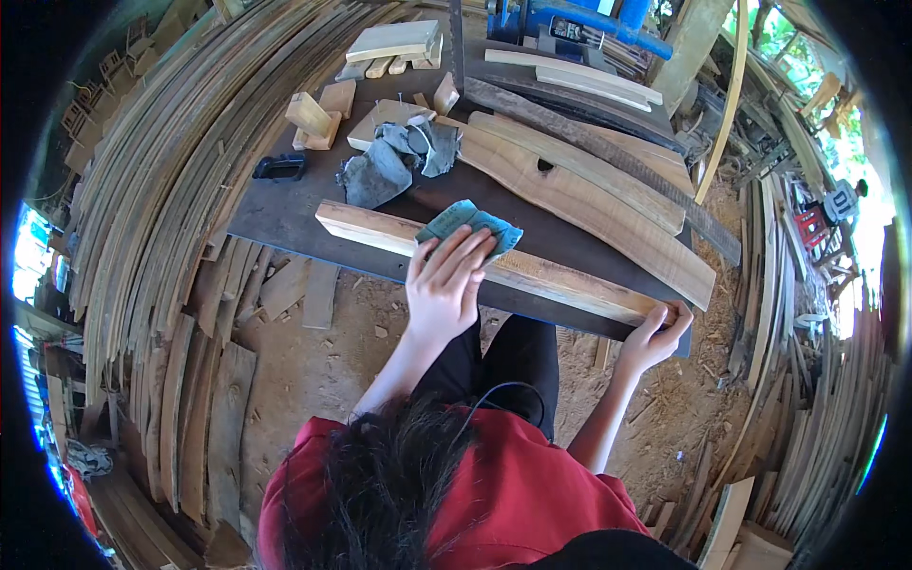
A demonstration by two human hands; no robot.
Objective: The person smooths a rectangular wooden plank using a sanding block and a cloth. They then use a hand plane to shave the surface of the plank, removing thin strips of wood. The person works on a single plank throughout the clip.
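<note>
A long squared wooden bar (560, 280) lies along the near edge of the dark work table (275, 214). My left hand (446, 275) presses a folded blue-green sheet of sandpaper (467, 226) against the bar, left of its middle. Its fingers lie over the sheet. At the bar's right end, my right hand (657, 332) grips the wood, with fingers at the end and thumb on the near side. Torn grey sandpaper scraps (380, 176) lie in a crumpled heap beyond the bar.
Wide curved boards (579, 199) lie beyond the bar on the right. Small wooden blocks (313, 119) and a black clamp-like piece (279, 168) sit at the left. Blue machinery (608, 24) stands at the back. Stacked planks (180, 190) line the left; shavings cover the floor.
</note>
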